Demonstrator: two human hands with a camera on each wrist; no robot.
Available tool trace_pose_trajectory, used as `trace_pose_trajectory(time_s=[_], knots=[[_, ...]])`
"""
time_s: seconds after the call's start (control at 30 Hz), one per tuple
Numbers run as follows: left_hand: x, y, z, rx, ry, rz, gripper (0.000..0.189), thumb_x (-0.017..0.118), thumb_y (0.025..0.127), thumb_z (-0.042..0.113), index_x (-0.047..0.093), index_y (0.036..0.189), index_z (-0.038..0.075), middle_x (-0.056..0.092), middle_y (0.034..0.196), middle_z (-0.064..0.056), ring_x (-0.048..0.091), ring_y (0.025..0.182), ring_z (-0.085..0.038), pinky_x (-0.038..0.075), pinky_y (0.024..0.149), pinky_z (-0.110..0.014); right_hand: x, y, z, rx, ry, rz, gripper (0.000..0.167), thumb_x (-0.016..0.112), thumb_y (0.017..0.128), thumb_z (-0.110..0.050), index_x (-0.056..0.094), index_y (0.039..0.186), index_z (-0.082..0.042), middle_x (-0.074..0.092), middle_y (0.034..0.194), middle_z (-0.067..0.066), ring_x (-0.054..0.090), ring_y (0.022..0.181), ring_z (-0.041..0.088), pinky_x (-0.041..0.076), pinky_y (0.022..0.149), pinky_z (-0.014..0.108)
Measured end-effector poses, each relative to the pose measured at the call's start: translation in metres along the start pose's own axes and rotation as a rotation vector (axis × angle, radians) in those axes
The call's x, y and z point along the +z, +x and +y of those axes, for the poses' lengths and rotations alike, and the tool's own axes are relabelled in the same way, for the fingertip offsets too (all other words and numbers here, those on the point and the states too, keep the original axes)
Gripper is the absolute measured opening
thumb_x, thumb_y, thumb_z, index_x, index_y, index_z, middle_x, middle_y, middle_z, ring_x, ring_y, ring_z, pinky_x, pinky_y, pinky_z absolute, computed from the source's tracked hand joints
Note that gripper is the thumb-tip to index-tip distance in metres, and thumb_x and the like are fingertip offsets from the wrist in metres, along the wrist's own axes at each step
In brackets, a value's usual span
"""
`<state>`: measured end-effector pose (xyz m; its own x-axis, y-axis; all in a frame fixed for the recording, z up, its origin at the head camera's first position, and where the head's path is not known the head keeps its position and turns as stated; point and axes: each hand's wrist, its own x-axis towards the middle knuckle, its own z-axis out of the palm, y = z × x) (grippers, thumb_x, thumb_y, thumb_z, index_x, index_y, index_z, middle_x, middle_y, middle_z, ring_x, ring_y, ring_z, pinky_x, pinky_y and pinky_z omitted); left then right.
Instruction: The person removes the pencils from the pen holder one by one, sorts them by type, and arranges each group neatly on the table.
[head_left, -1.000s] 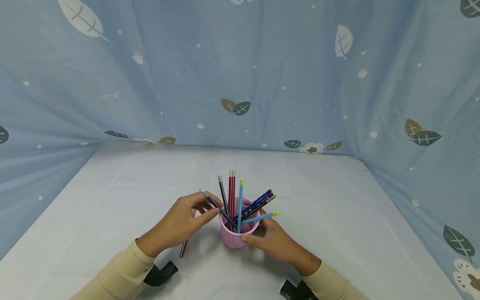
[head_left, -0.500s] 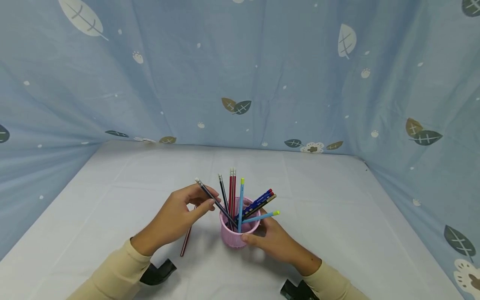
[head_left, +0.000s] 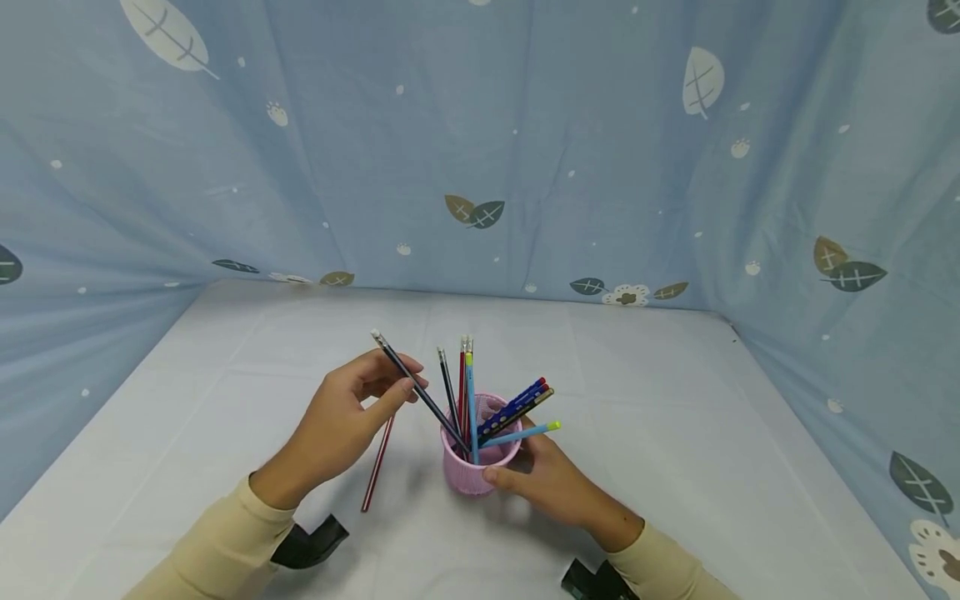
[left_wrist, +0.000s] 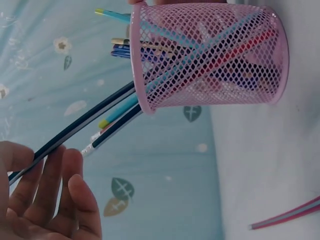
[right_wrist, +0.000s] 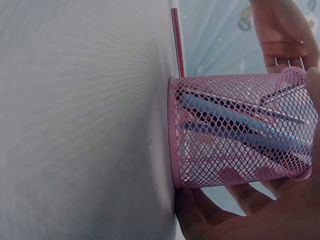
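Observation:
A pink mesh pencil cup point(head_left: 467, 480) stands on the white tabletop, holding several pencils. My right hand point(head_left: 551, 482) grips the cup from the right, thumb at the near rim and fingers round its far side. Between thumb and fingers my left hand point(head_left: 339, 417) pinches a dark pencil point(head_left: 429, 403), which slants up to the left with its lower end inside the cup. Red pencils point(head_left: 462, 375), a light blue pencil point(head_left: 471, 392) and another dark one point(head_left: 447, 379) stand upright in it. Dotted blue pencils point(head_left: 517, 405) and a second light blue pencil point(head_left: 525, 434) lean right.
A red striped pencil point(head_left: 375, 471) lies on the white tabletop point(head_left: 637, 400), left of the cup and partly behind my left hand. Blue leaf-print cloth point(head_left: 360, 150) hangs behind and at both sides. Black wrist-camera parts point(head_left: 309, 543) sit under the sleeves.
My left hand has moved up and left, drawing the dark pencil further out of the cup. The upright light blue pencil has tipped slightly left. My right hand stays on the cup.

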<state>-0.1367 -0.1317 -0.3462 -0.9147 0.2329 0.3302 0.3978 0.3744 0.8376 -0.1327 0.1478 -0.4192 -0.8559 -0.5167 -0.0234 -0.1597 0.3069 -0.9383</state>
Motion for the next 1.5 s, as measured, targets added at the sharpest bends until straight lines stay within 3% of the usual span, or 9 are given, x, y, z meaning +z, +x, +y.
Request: trace_pose_trajectory(time_s=[0.2,0.47,0.67,0.8,1.0,1.27,1.5], knots=[[-0.004,0.000,0.001,0.010,-0.078,0.078,0.016,0.057,0.102,0.017,0.063,0.117,0.012,0.071,0.105,-0.004,0.069,0.092,-0.013,0.057,0.083,-0.025,0.000,0.000,0.000,-0.002,-0.003,0.000,0.073,0.070,0.094,-0.030,0.032,0.154,-0.017,0.060,0.137,0.009,0.061,0.123,0.027,0.047,0.098,0.020],[-0.008,0.002,0.002,0.040,-0.167,0.184,0.017,0.054,0.103,0.011,0.058,0.117,0.003,0.069,0.101,-0.006,0.069,0.089,-0.012,0.057,0.079,-0.025,0.000,0.000,0.000,-0.004,0.001,-0.007,0.073,0.070,0.095,-0.032,0.031,0.154,-0.017,0.060,0.138,0.009,0.061,0.123,0.026,0.048,0.097,0.020],[-0.011,0.005,-0.001,0.039,-0.250,0.237,0.018,0.053,0.104,0.012,0.056,0.117,0.002,0.066,0.098,-0.007,0.072,0.088,-0.011,0.058,0.077,-0.024,0.000,0.001,0.000,0.005,-0.001,-0.001,0.074,0.070,0.094,-0.032,0.031,0.155,-0.017,0.058,0.141,0.009,0.060,0.124,0.026,0.047,0.098,0.019],[-0.012,0.006,-0.004,0.022,-0.244,0.256,0.019,0.052,0.105,0.015,0.056,0.118,0.003,0.067,0.096,-0.007,0.071,0.085,-0.011,0.058,0.076,-0.024,0.000,0.000,0.000,0.016,-0.011,0.004,0.075,0.071,0.094,-0.033,0.030,0.155,-0.017,0.056,0.142,0.009,0.060,0.125,0.025,0.046,0.098,0.018],[-0.012,0.008,-0.007,-0.003,-0.258,0.253,0.020,0.051,0.105,0.016,0.055,0.120,0.004,0.069,0.094,-0.006,0.069,0.081,-0.012,0.058,0.073,-0.024,0.000,0.000,0.000,0.005,-0.006,0.002,0.074,0.071,0.094,-0.032,0.031,0.155,-0.017,0.056,0.142,0.009,0.060,0.125,0.026,0.046,0.098,0.018],[-0.013,0.009,-0.016,-0.046,-0.212,0.206,0.026,0.049,0.106,0.021,0.053,0.125,0.004,0.071,0.094,0.006,0.069,0.079,-0.013,0.058,0.069,-0.027,0.000,0.001,0.002,0.004,-0.009,-0.001,0.074,0.070,0.095,-0.032,0.030,0.156,-0.019,0.055,0.143,0.008,0.060,0.125,0.023,0.046,0.098,0.017],[-0.015,0.011,-0.023,-0.126,-0.169,0.147,0.032,0.050,0.106,0.027,0.052,0.130,0.006,0.070,0.088,0.001,0.067,0.074,-0.017,0.059,0.064,-0.031,-0.001,0.001,0.004,-0.006,-0.003,-0.007,0.074,0.069,0.095,-0.031,0.029,0.156,-0.019,0.056,0.142,0.008,0.060,0.124,0.024,0.047,0.099,0.019]])
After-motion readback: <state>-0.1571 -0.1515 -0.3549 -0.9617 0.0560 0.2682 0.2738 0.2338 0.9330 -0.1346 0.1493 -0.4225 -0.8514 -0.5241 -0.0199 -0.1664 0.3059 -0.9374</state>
